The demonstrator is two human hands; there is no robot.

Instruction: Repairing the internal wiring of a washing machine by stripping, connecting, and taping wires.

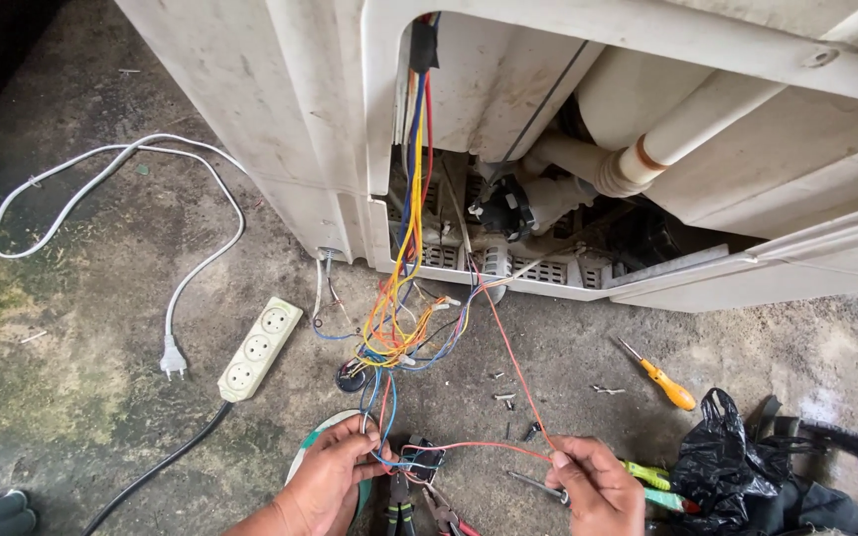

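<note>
At the bottom edge, left hand [335, 474]: clenched around a bundle of thin blue and red wires, thumb pressed beside a small black switch block [420, 460] lying at its 3 o'clock.
Right hand [593, 481]: fingers pinched on a red wire [508, 352], just where it bent.
Red wire, long axis: from the right hand it ran up toward 11 o'clock to the open back of the white washing machine [508, 89]; a second leg ran level toward 9 o'clock, into the switch block.
Nearer hand: the left was touching the block; the right stood apart from it, joined only by the wire.
Wire loom [404, 298]: yellow, blue and orange strands at 12 o'clock of the left hand, hanging from the machine.
Floor, 1 o'clock of the right hand: orange-handled screwdriver [669, 382].
Floor, 3 o'clock: black plastic bag [727, 462].
Floor, 10 o'clock of the left hand: white power strip [260, 347], with a loose white cord and plug [173, 359] beyond.
</note>
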